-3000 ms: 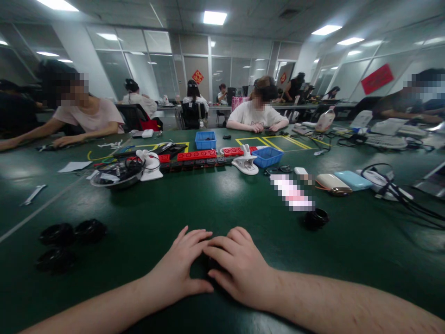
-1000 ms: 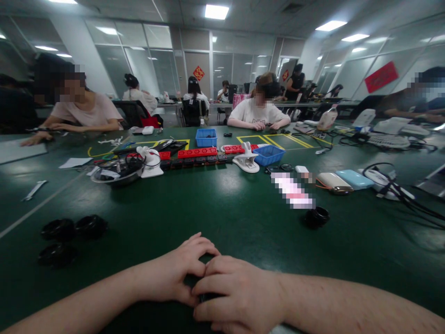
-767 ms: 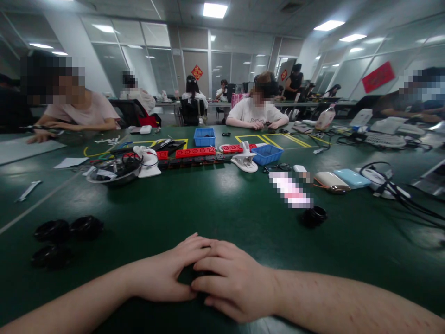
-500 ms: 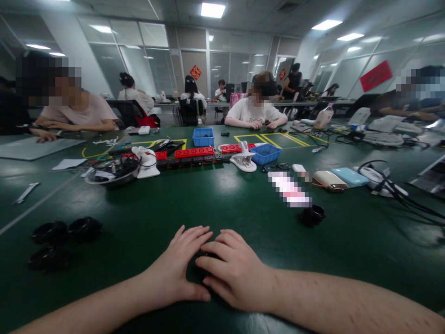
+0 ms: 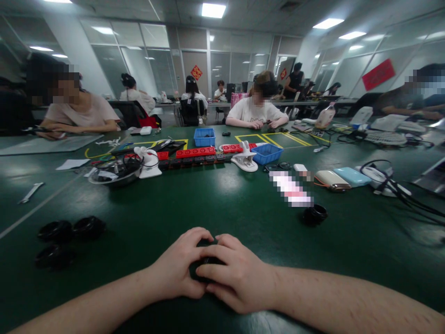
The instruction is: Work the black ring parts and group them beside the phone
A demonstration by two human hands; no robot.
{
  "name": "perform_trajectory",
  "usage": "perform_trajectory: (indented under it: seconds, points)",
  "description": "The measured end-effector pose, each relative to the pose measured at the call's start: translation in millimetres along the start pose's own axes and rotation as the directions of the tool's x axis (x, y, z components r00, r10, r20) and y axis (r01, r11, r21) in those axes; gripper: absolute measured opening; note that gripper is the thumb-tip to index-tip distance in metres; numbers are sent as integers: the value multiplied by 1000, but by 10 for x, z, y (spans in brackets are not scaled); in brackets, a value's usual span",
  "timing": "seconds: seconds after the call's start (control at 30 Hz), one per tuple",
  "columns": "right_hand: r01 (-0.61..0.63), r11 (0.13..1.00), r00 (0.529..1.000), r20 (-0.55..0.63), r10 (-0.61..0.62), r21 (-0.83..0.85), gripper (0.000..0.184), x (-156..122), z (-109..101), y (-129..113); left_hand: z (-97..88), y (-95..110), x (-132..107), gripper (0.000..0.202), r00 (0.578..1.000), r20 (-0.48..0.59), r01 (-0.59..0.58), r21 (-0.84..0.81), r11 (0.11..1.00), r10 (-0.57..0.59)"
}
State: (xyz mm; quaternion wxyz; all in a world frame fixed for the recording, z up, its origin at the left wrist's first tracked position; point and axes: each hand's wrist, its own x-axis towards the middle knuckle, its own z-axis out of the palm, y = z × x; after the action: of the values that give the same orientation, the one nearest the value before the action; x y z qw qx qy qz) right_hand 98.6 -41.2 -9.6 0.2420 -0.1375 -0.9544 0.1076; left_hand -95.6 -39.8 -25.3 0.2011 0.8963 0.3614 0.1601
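Note:
A dark black part [image 5: 210, 261] rests low over the near table, mostly covered by my fingers; what shows resembles the round black parts nearby, but its full shape is hidden. My left hand [image 5: 181, 264] wraps around its left side, fingers bent and thumb low at the front. From the right, my right hand [image 5: 238, 273] closes over it with curled fingers. To the left lie three round, hollow black plastic parts [image 5: 55, 230] in a loose cluster. One more ring-shaped black part [image 5: 314, 214] stands at the right, beside a pixelated phone-like screen [image 5: 291, 190].
Across the green table [image 5: 167, 204] stand a metal bowl [image 5: 114, 178] of cables, red-and-black strips [image 5: 196, 153], a white clip stand [image 5: 245, 160] and blue bins [image 5: 267, 153]. Power banks [image 5: 333, 180] and black cables [image 5: 403, 190] lie right. Other people [image 5: 257, 109] sit at the far side.
My left hand's fingers, stretched out earlier, have bent around the black part. My right hand stays at its right side with a small shift of the fingers. The view has moved slightly.

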Motion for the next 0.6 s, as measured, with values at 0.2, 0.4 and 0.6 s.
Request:
perform_trajectory:
  seconds: [0.2, 0.4, 0.6]
  points:
    - [108, 991, 991, 74, -113, 78, 25, -27, 18, 0, -167, -25, 44, 45, 968, 223, -101, -75, 992, 116]
    - [132, 987, 989, 57, -138, 90, 24, -10, 21, 13, -244, 11, 45, 71, 960, 258, -88, -77, 993, 105]
    - [141, 984, 990, 14, -144, 112, 24, 1, 13, 5, -187, 7, 6, 101, 963, 246, -101, -45, 994, 109]
